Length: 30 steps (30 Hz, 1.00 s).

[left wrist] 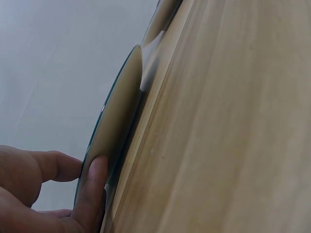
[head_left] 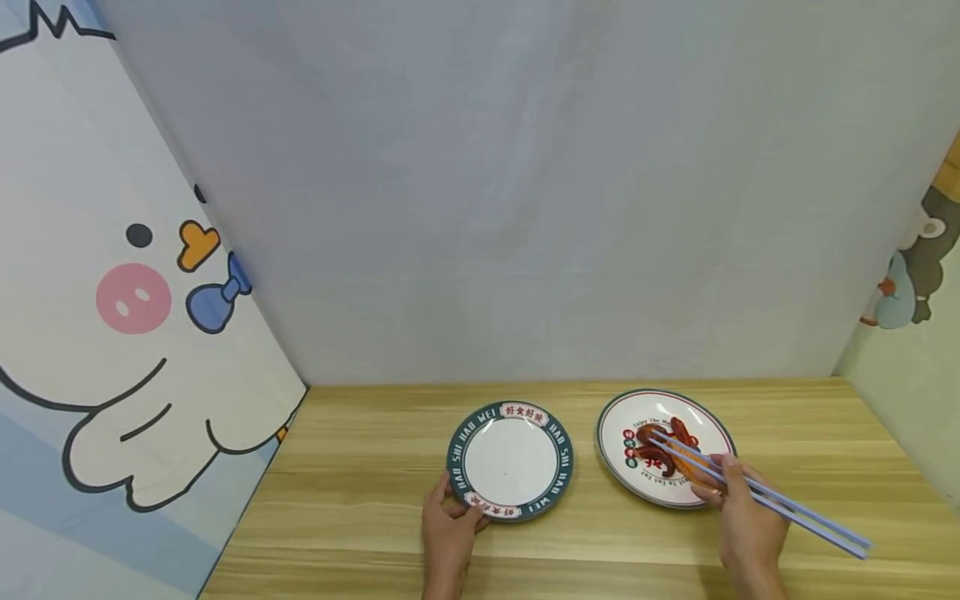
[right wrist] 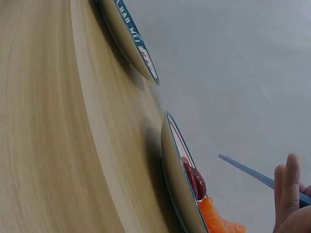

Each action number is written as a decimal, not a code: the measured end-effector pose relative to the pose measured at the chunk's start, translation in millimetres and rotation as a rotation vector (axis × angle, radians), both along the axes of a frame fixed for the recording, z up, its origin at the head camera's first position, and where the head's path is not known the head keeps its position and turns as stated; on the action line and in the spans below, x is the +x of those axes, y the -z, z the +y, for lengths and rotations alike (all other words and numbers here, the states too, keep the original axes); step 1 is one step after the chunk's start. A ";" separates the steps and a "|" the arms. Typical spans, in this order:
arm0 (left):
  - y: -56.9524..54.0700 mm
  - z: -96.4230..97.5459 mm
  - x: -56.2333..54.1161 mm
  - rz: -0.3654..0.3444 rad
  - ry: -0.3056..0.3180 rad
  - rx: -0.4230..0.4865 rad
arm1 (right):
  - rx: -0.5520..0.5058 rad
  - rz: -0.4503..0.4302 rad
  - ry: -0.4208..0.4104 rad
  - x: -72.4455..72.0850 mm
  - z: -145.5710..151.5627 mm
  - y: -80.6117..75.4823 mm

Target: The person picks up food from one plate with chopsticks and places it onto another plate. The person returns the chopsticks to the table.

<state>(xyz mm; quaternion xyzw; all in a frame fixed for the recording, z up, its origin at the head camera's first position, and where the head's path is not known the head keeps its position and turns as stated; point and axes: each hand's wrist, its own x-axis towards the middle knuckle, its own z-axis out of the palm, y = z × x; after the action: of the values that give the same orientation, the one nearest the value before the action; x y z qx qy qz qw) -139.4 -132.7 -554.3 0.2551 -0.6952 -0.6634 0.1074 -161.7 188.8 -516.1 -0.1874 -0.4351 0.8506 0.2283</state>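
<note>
With fingers and thumb, my left hand (head_left: 450, 529) grips the near-left rim of a plate (head_left: 510, 461) with a white middle and a dark green lettered border. In the left wrist view, one finger lies against that plate's pale underside (left wrist: 119, 114). Blue chopsticks (head_left: 813, 518) are held in my right hand (head_left: 750, 523), their tips over a second, white plate (head_left: 617, 414) with a thin green-and-red rim. On it lie glossy dark red-brown pieces (head_left: 681, 432) and an orange, pale-striped piece (right wrist: 212, 216). The right wrist view shows a chopstick (right wrist: 248, 170) apart from the food.
Both plates stand on a wood-grain table (head_left: 360, 500), with a gap between them. A plain grey backdrop (head_left: 525, 208) rises behind the table's far edge. Cartoon-printed panels stand at the left (head_left: 60, 208) and right (head_left: 911, 375).
</note>
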 end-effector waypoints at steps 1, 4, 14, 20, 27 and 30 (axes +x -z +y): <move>0.0 -0.2 0.4 0.003 0.000 -0.001 | 0.001 0.006 -0.005 0.4 -1.3 -0.6; 0.4 -0.7 0.9 0.007 0.002 0.000 | 0.028 0.015 -0.022 1.6 -5.2 -2.3; -2.1 -0.4 1.7 0.004 0.000 0.017 | 0.100 -0.001 -0.089 7.2 -18.9 -5.5; -3.4 0.1 2.7 -0.005 0.000 0.017 | 0.130 0.045 -0.169 9.8 -25.3 -2.6; -3.8 1.0 2.0 -0.015 -0.001 0.009 | 0.206 0.069 -0.189 12.4 -33.1 -0.9; -4.6 1.1 1.4 -0.019 -0.003 0.003 | 0.236 0.072 -0.202 13.1 -35.9 -1.2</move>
<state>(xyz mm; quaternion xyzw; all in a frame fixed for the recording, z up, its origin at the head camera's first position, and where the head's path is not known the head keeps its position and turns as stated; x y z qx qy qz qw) -138.0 -131.6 -549.7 0.2626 -0.6949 -0.6618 0.1012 -148.6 152.9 -514.9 -0.0840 -0.5402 0.8184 0.1772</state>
